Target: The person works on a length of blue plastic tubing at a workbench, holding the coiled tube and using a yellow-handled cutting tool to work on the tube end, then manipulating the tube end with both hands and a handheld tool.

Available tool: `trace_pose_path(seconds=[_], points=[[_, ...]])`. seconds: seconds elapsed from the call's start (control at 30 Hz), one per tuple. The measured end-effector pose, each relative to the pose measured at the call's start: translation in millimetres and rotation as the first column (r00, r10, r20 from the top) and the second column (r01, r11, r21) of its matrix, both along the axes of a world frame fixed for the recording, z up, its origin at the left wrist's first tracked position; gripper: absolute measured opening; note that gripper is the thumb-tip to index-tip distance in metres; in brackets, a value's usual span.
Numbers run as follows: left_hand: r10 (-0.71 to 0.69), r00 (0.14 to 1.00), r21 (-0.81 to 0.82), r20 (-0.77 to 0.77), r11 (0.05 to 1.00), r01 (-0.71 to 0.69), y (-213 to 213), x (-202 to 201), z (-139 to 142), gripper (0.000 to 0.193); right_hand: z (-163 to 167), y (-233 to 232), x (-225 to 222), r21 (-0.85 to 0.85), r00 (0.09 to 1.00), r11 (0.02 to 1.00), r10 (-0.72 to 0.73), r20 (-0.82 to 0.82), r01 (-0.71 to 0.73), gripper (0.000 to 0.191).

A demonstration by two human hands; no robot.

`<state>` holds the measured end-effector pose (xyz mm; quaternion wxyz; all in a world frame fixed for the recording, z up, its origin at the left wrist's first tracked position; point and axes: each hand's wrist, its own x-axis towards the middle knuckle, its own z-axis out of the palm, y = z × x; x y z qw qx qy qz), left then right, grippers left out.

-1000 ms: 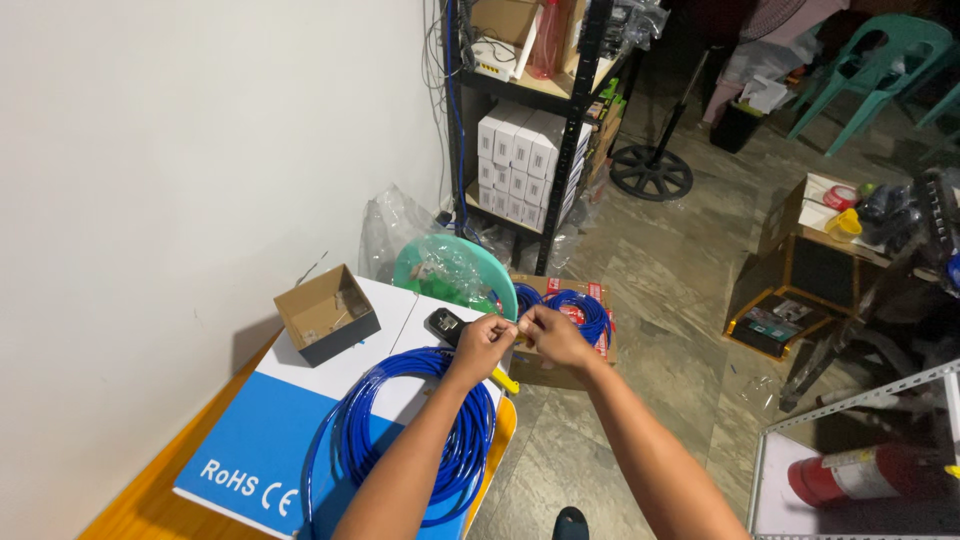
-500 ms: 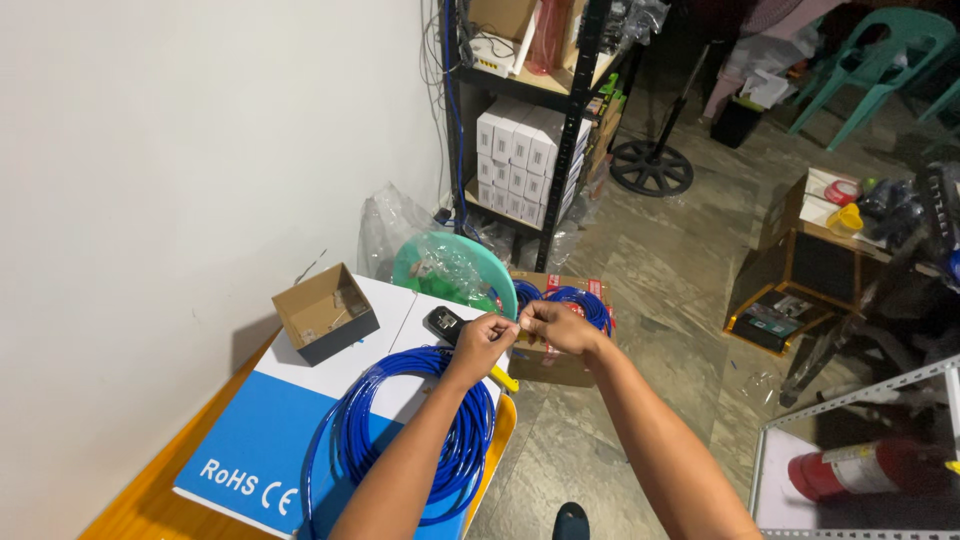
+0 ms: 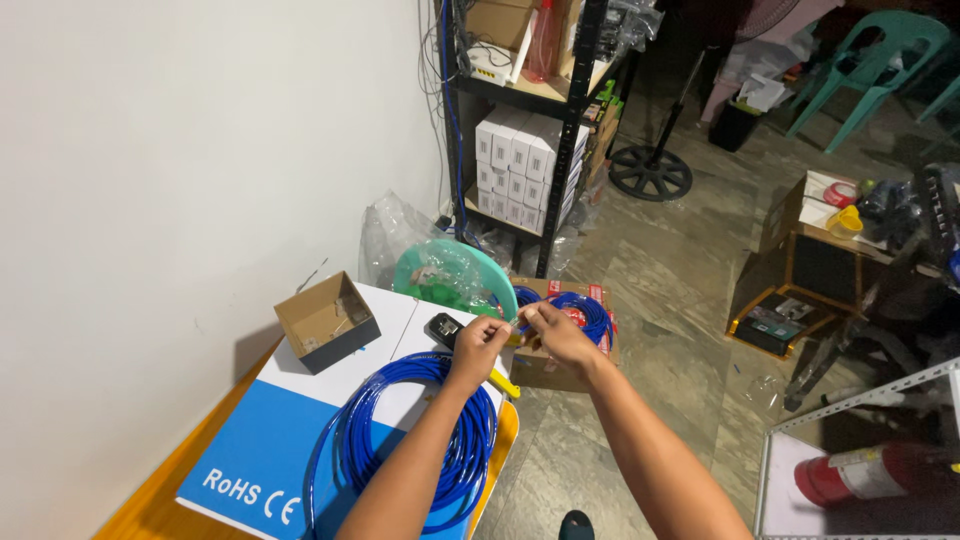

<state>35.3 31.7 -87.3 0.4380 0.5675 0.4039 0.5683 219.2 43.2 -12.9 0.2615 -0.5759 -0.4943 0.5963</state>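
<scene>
My left hand (image 3: 478, 342) and my right hand (image 3: 553, 333) meet fingertip to fingertip above the far end of a blue and white box (image 3: 300, 440). Both pinch the end of a blue cable whose coil (image 3: 412, 440) lies on the box under my left forearm. The piece between my fingers is too small to make out. A black tool with a yellow handle (image 3: 462, 340) lies on the box just below my left hand.
A small open cardboard box (image 3: 327, 322) sits on the blue and white box at the left. On the floor beyond stand a green basin (image 3: 455, 277), a carton with more blue cable (image 3: 575, 322) and a black shelf rack (image 3: 535, 110). A fire extinguisher (image 3: 870, 475) lies at right.
My hands stay pinched together on the cable end and have shifted only slightly. Nothing else has moved.
</scene>
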Motion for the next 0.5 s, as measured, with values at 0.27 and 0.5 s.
trace_pose_path(seconds=[0.27, 0.5], points=[[-0.034, 0.986, -0.268, 0.164, 0.96, 0.077, -0.6, -3.2, 8.3, 0.012, -21.3, -18.0, -18.7, -0.007, 0.883, 0.99, -0.13, -0.451, 0.142, 0.018], [-0.027, 0.993, -0.284, 0.117, 0.957, 0.06, -4.3, -2.5, 14.7, 0.014, -30.0, -21.2, -20.7, -0.054, 0.81, 0.977, -0.203, -0.551, 0.209, 0.015]])
